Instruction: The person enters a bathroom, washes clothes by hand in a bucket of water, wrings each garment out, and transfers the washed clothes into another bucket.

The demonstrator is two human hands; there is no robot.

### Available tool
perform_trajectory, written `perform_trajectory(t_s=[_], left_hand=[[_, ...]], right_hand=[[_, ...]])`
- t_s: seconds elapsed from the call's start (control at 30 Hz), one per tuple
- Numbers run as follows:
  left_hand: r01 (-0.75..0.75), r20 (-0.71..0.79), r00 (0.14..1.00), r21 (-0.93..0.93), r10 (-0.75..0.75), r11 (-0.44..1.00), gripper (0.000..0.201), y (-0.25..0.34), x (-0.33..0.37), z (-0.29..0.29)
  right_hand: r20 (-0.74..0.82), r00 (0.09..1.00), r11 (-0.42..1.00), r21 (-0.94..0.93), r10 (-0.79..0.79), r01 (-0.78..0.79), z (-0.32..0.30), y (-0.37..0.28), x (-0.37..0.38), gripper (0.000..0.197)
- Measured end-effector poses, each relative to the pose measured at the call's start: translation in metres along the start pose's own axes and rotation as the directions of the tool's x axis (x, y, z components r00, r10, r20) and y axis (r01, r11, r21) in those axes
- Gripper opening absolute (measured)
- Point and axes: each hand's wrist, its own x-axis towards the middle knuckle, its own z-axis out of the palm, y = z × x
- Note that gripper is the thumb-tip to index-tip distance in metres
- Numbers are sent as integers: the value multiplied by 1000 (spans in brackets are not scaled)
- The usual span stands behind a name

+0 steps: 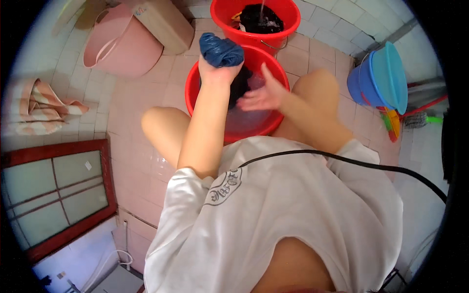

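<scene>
A bunched, wet-looking dark blue cloth (221, 50) is gripped in my left hand (219, 74), raised over the far left part of a red basin (191, 90). My right hand (266, 95) hovers above the basin's right side, fingers stretched apart and holding nothing. Dark fabric (239, 92) lies in the basin, partly hidden by my left forearm. Cloudy water (246, 121) shows around it. Just beyond stands a red bucket (279, 40) with a wire handle. Black clothing (263, 20) fills part of that bucket, and a thin stream of water falls onto it.
A pink tub (139, 51) and a beige box (166, 27) stand at the far left. To the right are a blue bucket (360, 80), a light blue basin (394, 73) and a brush (416, 120). A black cable (342, 158) crosses my shirt. A striped towel (41, 110) hangs left.
</scene>
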Motion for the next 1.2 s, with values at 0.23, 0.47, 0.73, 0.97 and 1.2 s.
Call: perform_trajectory(t_s=[0.23, 0.47, 0.73, 0.97, 1.2], left_hand=[[-56, -316, 949, -133, 11, 990, 24, -52, -70, 50], [606, -725, 683, 496, -88, 622, 38, -19, -100, 13], [596, -513, 784, 463, 350, -656, 88, -12, -69, -28], [615, -555, 785, 754, 274, -233, 79, -23, -60, -37], [321, -308, 894, -69, -326, 945, 32, 5, -38, -10]], right_hand=[[918, 315, 968, 251, -240, 7, 34, 18, 55, 86], [567, 812, 933, -197, -141, 300, 40, -41, 115, 42], [56, 892, 499, -813, -448, 301, 47, -39, 111, 44], [90, 917, -73, -995, -388, 67, 67, -55, 79, 68], [-8, 881, 878, 80, -473, 472, 14, -53, 67, 70]])
